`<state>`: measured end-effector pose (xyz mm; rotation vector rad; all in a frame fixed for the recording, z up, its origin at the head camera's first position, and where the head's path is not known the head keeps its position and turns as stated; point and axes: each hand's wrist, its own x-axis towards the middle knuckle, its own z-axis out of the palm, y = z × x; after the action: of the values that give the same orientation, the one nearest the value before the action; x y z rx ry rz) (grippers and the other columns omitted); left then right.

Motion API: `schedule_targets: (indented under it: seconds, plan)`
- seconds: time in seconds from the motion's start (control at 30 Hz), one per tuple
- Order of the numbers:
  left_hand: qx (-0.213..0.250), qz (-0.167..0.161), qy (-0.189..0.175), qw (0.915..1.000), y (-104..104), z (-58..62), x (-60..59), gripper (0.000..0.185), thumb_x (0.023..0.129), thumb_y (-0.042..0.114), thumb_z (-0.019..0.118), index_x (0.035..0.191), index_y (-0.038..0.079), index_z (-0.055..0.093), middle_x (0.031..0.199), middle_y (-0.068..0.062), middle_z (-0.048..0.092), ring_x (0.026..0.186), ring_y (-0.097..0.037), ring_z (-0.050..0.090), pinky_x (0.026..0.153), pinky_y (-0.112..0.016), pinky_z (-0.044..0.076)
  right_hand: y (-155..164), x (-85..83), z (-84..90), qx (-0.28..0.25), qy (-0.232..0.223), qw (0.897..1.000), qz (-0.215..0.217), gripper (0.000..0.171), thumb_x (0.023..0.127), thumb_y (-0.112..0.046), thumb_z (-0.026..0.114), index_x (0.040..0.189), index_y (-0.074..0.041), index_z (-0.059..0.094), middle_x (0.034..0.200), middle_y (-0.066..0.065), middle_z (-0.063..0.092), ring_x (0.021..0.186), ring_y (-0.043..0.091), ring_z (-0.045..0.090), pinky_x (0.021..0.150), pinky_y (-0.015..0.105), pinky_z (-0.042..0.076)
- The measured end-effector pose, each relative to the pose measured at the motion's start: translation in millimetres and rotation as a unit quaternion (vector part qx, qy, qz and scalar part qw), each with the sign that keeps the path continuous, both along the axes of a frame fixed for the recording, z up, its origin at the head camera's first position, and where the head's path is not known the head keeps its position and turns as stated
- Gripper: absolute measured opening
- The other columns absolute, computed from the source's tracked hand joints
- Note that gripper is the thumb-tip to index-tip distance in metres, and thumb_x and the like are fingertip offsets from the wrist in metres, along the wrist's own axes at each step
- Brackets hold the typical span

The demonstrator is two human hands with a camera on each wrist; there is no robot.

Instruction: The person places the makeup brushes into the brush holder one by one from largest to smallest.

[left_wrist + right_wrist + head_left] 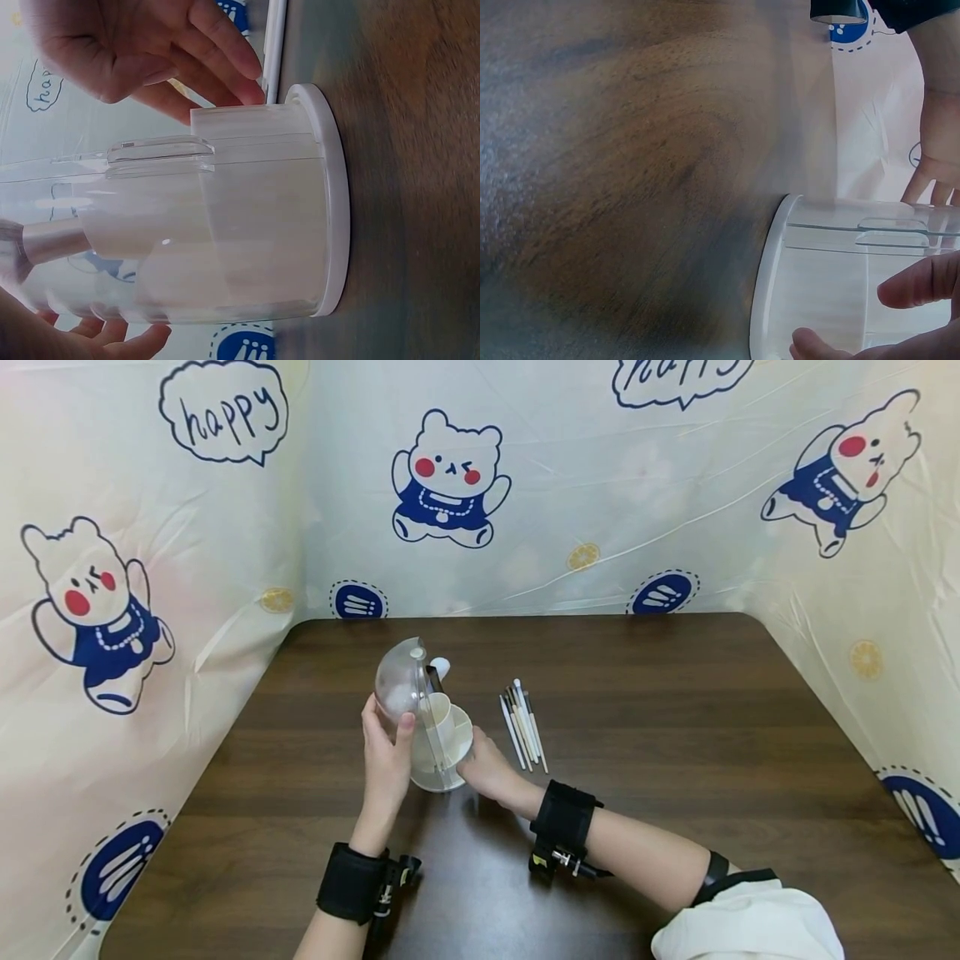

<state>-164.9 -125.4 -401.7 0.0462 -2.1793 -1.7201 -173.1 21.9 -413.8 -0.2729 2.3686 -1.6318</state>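
A round white organiser [442, 781] stands on the dark wooden table [637, 710], with its clear dome lid [397, 681] swung up and to the left. My left hand [386, 752] grips the dome, thumb on its front. My right hand [486, 767] lies at the base's right side. In the left wrist view its fingers [217, 56] reach fairly straight to the inner cup's wall, just above the white base rim [337, 217]. The right wrist view shows a fingertip [922, 281] against the clear wall [817, 285]. A brush with a metal ferrule [45, 244] stands inside.
Several thin white and dark brushes [522, 731] lie side by side on the table just right of the organiser. Cartoon-printed plastic sheets [585, 510] wall in the table at the back and on both sides.
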Motion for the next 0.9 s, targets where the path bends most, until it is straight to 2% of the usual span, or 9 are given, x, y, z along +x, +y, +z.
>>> schedule_targets:
  seconds: [0.2,0.43,0.57,0.73,0.83,0.9]
  plan:
    - [0.001,-0.005,0.001,1.0,-2.5,0.6,0.8,0.104,0.08,0.076,0.049,0.148,0.003,0.02,0.148,-0.023,0.03,0.136,-0.037,0.032,0.11,-0.06,0.027,-0.9,-1.4,0.8,-0.004,0.009,1.0,0.003,0.05,0.085,0.005,0.052,0.131,0.015,0.039,0.131,0.033,0.048,0.125,0.043,0.046,0.106,0.053,0.037]
    - [-0.001,-0.012,-0.001,0.9999,-5.6,0.0,0.2,0.102,0.082,0.075,0.048,0.149,0.005,0.018,0.149,-0.023,0.028,0.136,-0.037,0.031,0.108,-0.06,0.03,-1.6,0.2,0.6,0.0,-0.016,1.0,-0.001,0.059,0.083,0.004,0.052,0.137,0.015,0.031,0.137,0.034,0.042,0.131,0.042,0.04,0.109,0.052,0.035]
    - [0.001,-0.011,-0.004,0.9999,-6.7,-1.0,0.1,0.102,0.081,0.075,0.048,0.149,0.005,0.019,0.149,-0.023,0.028,0.136,-0.036,0.032,0.107,-0.06,0.03,-1.3,-2.6,0.9,0.023,-0.017,0.999,-0.018,0.06,0.08,0.006,0.051,0.136,0.017,0.032,0.133,0.035,0.045,0.125,0.043,0.045,0.106,0.052,0.038]
    - [0.005,-0.01,-0.007,0.9999,-6.1,-0.8,0.2,0.102,0.081,0.075,0.048,0.15,0.006,0.018,0.149,-0.022,0.028,0.136,-0.036,0.032,0.108,-0.06,0.03,7.0,-24.0,2.8,0.085,0.013,0.994,-0.071,0.055,0.079,0.003,0.053,0.132,0.013,0.04,0.122,0.031,0.055,0.114,0.04,0.054,0.099,0.048,0.045]
    - [0.006,-0.012,-0.008,0.9999,-4.2,-0.4,0.2,0.102,0.081,0.075,0.048,0.15,0.006,0.018,0.15,-0.022,0.028,0.136,-0.035,0.031,0.108,-0.059,0.03,21.0,-44.8,6.6,0.1,0.034,0.988,-0.111,0.047,0.081,-0.001,0.053,0.127,0.01,0.049,0.115,0.026,0.061,0.108,0.036,0.059,0.094,0.043,0.048]
    - [0.003,-0.012,-0.006,0.9999,-2.6,-0.7,0.1,0.102,0.081,0.076,0.047,0.15,0.006,0.019,0.148,-0.021,0.03,0.131,-0.034,0.035,0.104,-0.053,0.034,33.6,-59.4,6.5,0.099,0.043,0.985,-0.131,0.041,0.082,-0.003,0.053,0.121,0.008,0.055,0.11,0.022,0.064,0.102,0.033,0.061,0.09,0.04,0.049]
